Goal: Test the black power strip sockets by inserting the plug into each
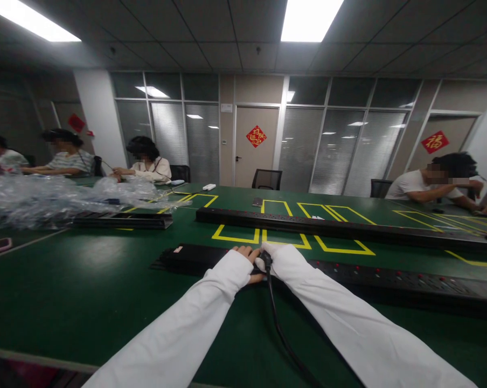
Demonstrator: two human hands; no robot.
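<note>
Green tabletop (85, 302) carried a power strip (348, 277) lying crosswise; right hand (268, 257) gripped a plug (266, 261) over it, left hand (249, 260) pressed flat alongside.

Long black power strip (348, 275) lying flat on green table (85, 291), running from just left of left hand (249, 256) far out past right hand (263, 257), row of small red switches showing along its top. Black plug (266, 261) sitting upright against strip between both hands, right hand gripping it, left hand resting on strip just beside. Black cable (279, 328) trailing from plug back between forearms.
</note>
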